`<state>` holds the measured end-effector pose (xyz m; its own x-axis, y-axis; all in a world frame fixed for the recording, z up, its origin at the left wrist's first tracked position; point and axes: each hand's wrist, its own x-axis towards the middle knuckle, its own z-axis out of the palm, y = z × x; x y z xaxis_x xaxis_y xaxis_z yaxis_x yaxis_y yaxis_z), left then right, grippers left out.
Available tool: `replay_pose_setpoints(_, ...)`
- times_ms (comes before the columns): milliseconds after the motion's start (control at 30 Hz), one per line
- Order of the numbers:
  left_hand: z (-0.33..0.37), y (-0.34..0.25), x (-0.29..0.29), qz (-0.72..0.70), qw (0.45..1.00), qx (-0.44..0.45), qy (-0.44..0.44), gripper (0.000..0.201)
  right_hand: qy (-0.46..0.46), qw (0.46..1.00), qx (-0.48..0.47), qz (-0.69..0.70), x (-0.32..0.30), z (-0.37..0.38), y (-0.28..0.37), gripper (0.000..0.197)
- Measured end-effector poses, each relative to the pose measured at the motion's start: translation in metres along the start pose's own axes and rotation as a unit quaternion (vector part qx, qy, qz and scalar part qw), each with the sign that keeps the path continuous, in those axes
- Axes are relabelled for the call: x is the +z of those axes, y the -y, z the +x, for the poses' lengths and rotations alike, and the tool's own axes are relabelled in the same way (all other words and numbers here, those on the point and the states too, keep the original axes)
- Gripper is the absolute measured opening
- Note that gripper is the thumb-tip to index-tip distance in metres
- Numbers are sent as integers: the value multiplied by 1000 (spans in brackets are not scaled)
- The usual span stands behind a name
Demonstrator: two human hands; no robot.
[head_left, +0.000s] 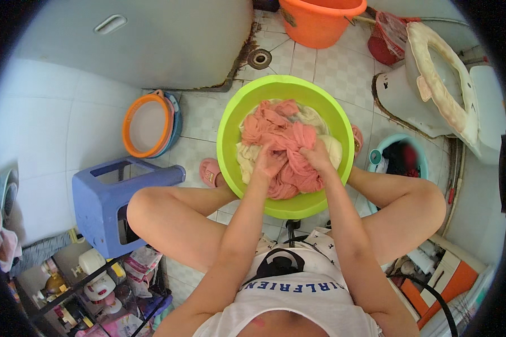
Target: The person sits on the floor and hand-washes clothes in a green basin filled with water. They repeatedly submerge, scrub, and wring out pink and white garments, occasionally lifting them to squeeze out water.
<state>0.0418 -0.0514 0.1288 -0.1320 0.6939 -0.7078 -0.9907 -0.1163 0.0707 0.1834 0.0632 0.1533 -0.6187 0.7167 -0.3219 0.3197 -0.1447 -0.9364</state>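
Observation:
A lime-green basin stands on the floor between my legs. Wet-looking pink cloth lies bunched across its middle, over cream-white cloth that shows around the sides. My left hand grips the near left part of the pink cloth, its fingertips partly hidden in the folds. Close beside it, my right hand clutches another fold of the same cloth, thumb on top. Whether the pink cloth is one garment or more cannot be made out.
A blue plastic stool lies tipped at the left, near orange-rimmed and blue basins. An orange tub and floor drain are ahead. Right are a toilet and a light-blue basin with dark clothes. A bottle shelf is lower left.

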Motion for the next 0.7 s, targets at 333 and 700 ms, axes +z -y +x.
replay_pose_setpoints(333,52,15,-26,52,993,96,-45,41,-48,965,37,-254,49,-5,56,50)
replay_pose_setpoints(700,36,-27,24,64,986,146,-45,49,-172,918,48,-354,15,52,6,49)
